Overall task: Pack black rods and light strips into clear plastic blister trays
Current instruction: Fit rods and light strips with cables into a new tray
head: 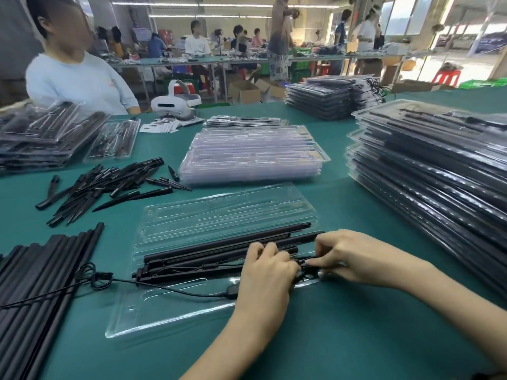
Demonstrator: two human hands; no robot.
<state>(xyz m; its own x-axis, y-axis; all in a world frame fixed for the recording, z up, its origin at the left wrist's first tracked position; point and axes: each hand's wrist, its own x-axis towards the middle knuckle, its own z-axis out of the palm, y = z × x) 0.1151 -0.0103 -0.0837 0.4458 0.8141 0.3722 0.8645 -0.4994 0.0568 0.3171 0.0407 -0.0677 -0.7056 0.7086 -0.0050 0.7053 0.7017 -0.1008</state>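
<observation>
An open clear blister tray [192, 215] lies on the green table in front of me. Black rods and light strips [219, 248] lie lengthwise across its middle. My left hand [266, 272] rests on their right end, fingers curled over the strips and a black cable. My right hand [354, 256] pinches the coiled black cable [307, 270] at the tray's right edge. The cable's plug end [231, 292] trails over the tray's near flap toward a small coil [98, 277] at the left.
A stack of empty clear trays [252, 157] stands behind the open one. Packed trays are piled at right [428, 165], far right [329, 94] and left [41, 135]. Loose black spikes [109, 185] and long rods [41, 283] lie left. A person sits opposite, beside a white headset [175, 105].
</observation>
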